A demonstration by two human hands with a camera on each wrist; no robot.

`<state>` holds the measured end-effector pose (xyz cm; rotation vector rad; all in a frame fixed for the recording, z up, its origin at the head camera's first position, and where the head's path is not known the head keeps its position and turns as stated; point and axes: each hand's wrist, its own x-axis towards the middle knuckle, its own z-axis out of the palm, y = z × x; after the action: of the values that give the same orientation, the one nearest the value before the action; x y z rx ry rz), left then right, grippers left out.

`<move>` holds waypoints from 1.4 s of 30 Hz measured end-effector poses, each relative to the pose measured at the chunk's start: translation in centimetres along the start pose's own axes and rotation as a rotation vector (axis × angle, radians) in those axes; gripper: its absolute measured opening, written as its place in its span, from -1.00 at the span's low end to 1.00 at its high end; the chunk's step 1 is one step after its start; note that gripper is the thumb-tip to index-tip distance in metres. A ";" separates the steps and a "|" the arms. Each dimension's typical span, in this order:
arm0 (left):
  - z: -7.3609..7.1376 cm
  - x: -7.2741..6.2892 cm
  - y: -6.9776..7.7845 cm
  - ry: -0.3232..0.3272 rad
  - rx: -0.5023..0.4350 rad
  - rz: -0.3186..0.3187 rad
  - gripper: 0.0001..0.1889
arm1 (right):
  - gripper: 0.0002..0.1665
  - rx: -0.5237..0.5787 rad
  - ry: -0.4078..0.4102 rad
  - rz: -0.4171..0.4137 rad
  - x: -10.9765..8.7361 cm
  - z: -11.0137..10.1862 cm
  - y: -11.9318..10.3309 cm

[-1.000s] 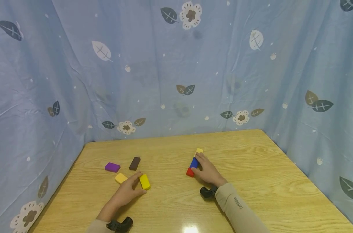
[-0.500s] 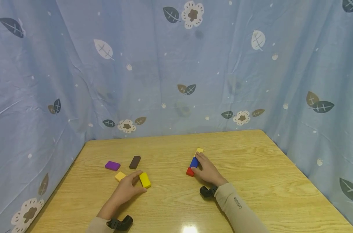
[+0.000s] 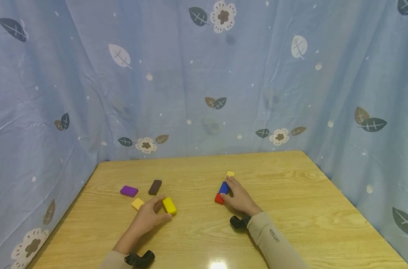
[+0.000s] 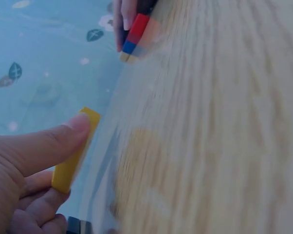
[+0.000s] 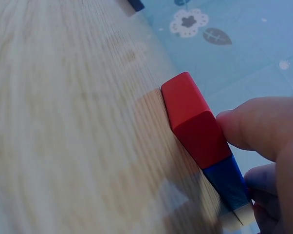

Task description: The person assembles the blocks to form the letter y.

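My left hand pinches a bright yellow block by its ends, between thumb and fingers. In the left wrist view that yellow block is held off the wooden table. Further right, a red block, a blue block and a pale yellow block lie end to end in a slanted row. My right hand rests on this row, partly covering the pale block. In the right wrist view its thumb touches the red block, while the fingers lie by the blue block.
Left of the yellow block, a purple block, a dark brown block and an orange-yellow block lie separately on the table. My left hand partly hides the orange-yellow one. A patterned blue curtain encloses the table's back and sides.
The yellow block has risen a little and shifted slightly right in my left hand, whose thumb has closed in on its near end. My right hand stays on the row.
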<state>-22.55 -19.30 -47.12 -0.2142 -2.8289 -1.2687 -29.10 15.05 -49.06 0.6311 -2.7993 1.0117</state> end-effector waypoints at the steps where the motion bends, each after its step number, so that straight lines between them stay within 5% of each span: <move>1: 0.0 0.1 0.1 0.006 0.007 0.003 -0.18 | -0.20 -0.007 0.001 0.000 0.0 0.0 0.0; 13: 0.7 1.0 0.8 0.071 -0.049 0.019 -0.18 | -0.21 -0.002 0.002 -0.005 -0.1 -0.1 0.0; 29: 2.5 3.0 3.9 0.052 -0.209 0.032 -0.20 | -0.21 0.012 0.012 -0.013 -0.1 -0.2 0.0; 42: 4.6 4.3 5.2 0.083 -0.210 0.056 -0.22 | -0.22 -0.010 0.014 0.001 -0.1 0.0 -0.1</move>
<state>-25.93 -11.95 -45.99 -0.2391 -2.6008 -1.5249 -28.98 15.01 -49.08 0.6191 -2.7912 0.9980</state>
